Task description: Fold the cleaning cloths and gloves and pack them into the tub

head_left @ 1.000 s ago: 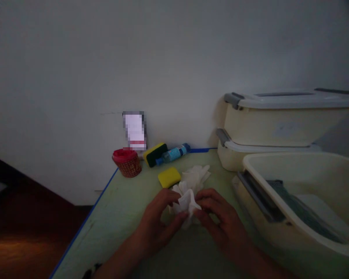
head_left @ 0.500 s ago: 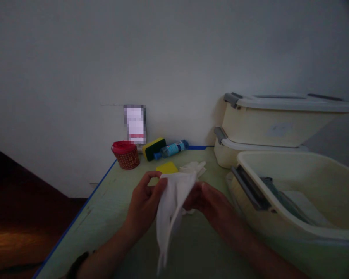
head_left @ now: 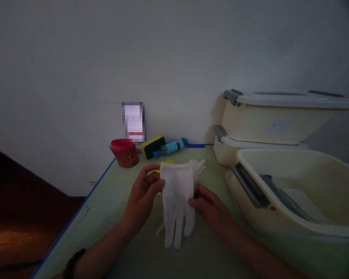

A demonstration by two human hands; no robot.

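A white glove hangs upright above the table, cuff up and fingers down. My left hand pinches its left edge near the cuff. At the glove's right edge, lower down, my right hand grips it between thumb and fingers. Behind it lies more white glove fabric, partly covered by the held glove. A yellow item also shows only in part behind the glove.
A small red woven basket, a yellow-and-green sponge and a blue-labelled bottle sit at the table's back. A blurred phone-like screen leans on the wall. On the right, an open cream bin stands before stacked lidded boxes.
The glove, seen edge-on and folded before, now faces me flat with its fingers hanging apart. My right hand has come round to its right edge.
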